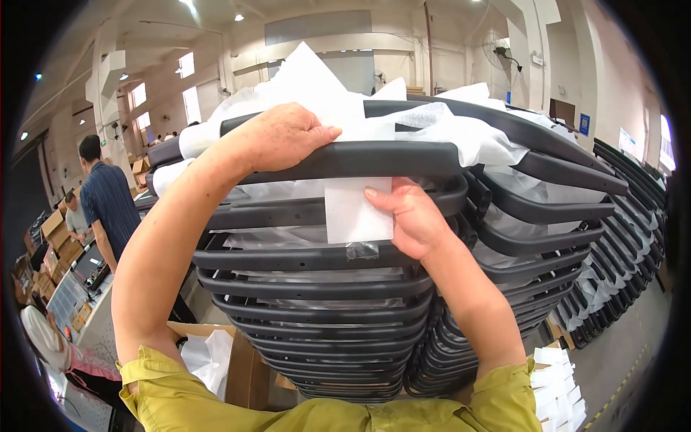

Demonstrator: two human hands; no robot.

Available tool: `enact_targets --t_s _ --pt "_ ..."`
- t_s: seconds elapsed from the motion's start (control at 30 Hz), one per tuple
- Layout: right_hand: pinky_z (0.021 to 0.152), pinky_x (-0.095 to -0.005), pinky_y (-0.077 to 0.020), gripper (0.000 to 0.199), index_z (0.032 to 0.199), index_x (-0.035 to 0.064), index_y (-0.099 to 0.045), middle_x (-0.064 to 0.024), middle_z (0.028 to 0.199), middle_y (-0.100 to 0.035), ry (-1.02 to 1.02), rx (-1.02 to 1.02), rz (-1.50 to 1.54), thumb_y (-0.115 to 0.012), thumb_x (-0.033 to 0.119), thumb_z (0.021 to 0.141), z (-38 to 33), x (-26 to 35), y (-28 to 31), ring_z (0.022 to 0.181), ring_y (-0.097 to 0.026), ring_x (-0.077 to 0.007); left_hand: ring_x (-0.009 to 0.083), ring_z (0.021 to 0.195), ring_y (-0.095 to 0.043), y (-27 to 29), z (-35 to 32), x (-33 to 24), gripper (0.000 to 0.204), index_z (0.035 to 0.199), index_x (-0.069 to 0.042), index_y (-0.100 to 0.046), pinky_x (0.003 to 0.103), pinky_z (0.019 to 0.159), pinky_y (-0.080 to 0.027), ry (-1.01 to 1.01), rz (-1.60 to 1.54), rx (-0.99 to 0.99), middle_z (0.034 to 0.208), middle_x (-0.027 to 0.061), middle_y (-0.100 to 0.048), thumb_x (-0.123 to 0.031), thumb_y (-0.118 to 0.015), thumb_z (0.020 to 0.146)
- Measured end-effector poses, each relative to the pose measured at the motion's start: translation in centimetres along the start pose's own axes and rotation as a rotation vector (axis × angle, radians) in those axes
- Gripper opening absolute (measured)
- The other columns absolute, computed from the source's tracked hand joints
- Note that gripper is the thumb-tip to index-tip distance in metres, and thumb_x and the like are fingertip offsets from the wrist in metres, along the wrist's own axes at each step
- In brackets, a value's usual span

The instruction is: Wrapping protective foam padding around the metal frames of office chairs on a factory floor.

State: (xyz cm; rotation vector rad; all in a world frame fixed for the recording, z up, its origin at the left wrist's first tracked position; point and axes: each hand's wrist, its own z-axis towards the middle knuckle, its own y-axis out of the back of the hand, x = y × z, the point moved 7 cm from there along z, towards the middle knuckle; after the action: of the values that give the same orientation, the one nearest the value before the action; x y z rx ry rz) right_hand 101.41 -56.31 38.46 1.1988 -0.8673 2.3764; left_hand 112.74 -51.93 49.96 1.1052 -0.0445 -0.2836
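Note:
A tall stack of curved black frames (317,289) stands before me, with white sheets between its layers. My left hand (284,137) reaches over the topmost bar (403,158), its fingers curled and the thumb against a white sheet (309,75) standing up behind that bar. Below the bar, my right hand (414,219) pinches the edge of a rectangular white piece (353,212) between thumb and fingers. Whether this piece and the upright sheet are one is hidden by the bar. A strip of clear tape (362,250) sits just under it.
A second black frame stack (540,241) adjoins on the right, with more frames (619,252) beyond. An open cardboard box (248,367) with white sheets is at lower left, white pieces (558,389) at lower right. People work at a table (97,295) on the left.

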Motion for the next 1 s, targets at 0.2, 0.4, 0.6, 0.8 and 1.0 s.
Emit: enact_targets --t_s 0.2,0.4,0.6,0.8,1.0 --pt "0.089 -0.0306 -0.0376 0.037 0.116 -0.0019 -0.039 -0.0103 0.112 -0.047 0.035 -0.003 -0.153 -0.048 0.0 0.08 1.0 0.3 -0.8 0.101 -0.048 -0.0194 0.006 0.061 -0.046 -1.0 -0.6 0.9 0.03 0.082 0.001 -0.06 0.022 0.055 -0.038 0.217 -0.543 -0.088 0.065 -0.0012 -0.055 -0.027 -0.066 0.074" --pt "0.073 -0.0304 -0.0501 0.028 0.104 -0.003 -0.049 -0.0126 0.097 -0.056 -0.156 0.086 0.02 -0.055 0.009 0.08 -2.2 -2.9 -1.3 0.084 -0.058 -0.0192 0.0064 0.073 -0.05 0.0 -1.4 0.7 0.046 0.106 0.005 -0.051 0.019 0.065 -0.039 0.047 -0.718 -0.193 0.082 0.003 -0.058 -0.021 -0.068 0.071" --pt "0.063 -0.0264 -0.0507 0.018 0.091 -0.0035 -0.056 -0.0123 0.084 -0.06 -0.125 -0.087 -0.033 -0.057 0.009 0.079 -3.1 -4.8 0.7 0.072 -0.06 -0.0176 0.0064 0.072 -0.05 0.1 -1.4 0.5 0.035 0.103 0.005 -0.052 0.019 0.063 -0.04 0.074 -0.618 -0.217 0.081 0.0037 -0.058 -0.015 -0.061 0.076" --pt "0.057 -0.0234 -0.0481 0.022 0.086 -0.0039 -0.056 -0.0114 0.073 -0.06 -0.043 -0.213 -0.204 -0.058 0.017 0.08 -4.5 -4.3 1.0 0.064 -0.06 -0.016 0.005 0.068 -0.05 -0.9 -1.4 0.6 0.024 0.095 0.001 -0.055 0.019 0.061 -0.039 0.03 -0.656 -0.174 0.079 0.0018 -0.059 -0.013 -0.06 0.076" --pt "0.052 -0.0212 -0.0444 0.021 0.081 -0.0028 -0.057 -0.008 0.068 -0.059 0.12 -0.165 -0.342 -0.056 0.018 0.08 -3.3 -0.3 -0.2 0.059 -0.056 -0.0112 0.0147 0.084 -0.056 0.3 -5.5 -3.1 0.019 0.087 -0.003 -0.055 0.023 0.071 -0.043 -0.506 -0.255 -0.57 0.092 0.0067 -0.06 0.001 -0.061 0.07"
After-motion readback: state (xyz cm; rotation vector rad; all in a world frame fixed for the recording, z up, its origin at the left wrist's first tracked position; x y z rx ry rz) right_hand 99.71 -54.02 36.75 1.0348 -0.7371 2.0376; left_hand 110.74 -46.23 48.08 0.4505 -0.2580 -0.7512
